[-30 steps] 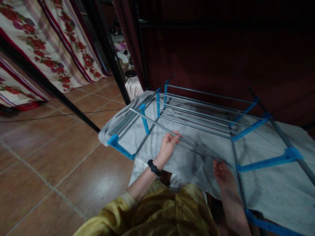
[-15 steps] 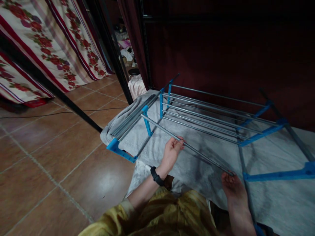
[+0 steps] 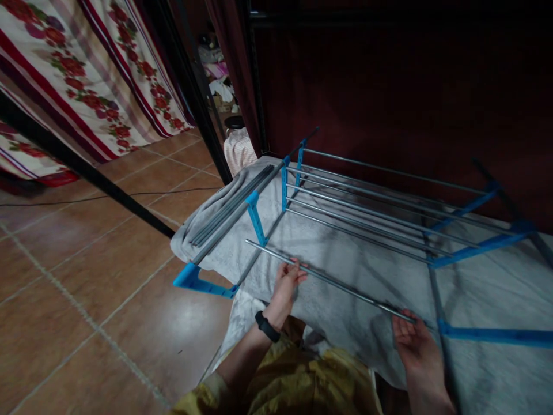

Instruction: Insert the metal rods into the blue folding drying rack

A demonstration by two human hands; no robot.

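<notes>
A thin metal rod (image 3: 341, 285) lies slantwise across both my hands in the head view. My left hand (image 3: 287, 282) pinches it left of its middle, with a dark band on the wrist. Near the rod's right end, my right hand (image 3: 412, 340) has its fingers closed around it from below. Beyond the rod stands a rack frame with blue plastic brackets (image 3: 258, 218) and several metal bars (image 3: 358, 210) spanning its far part. The rod's left tip is close to the lower end of a blue bracket; whether they touch I cannot tell.
Several loose rods (image 3: 231, 207) lie together on the grey blanket (image 3: 345, 323) at the left. A dark red panel (image 3: 389, 104) rises behind the rack. Tiled floor (image 3: 108, 276), a slanting black pole (image 3: 116, 193) and a flowered curtain (image 3: 90, 80) are at the left.
Both hands have lowered the rod toward me. Its left end has come away from the top of the blue bracket to near its lower end. The rack has shifted slightly in view.
</notes>
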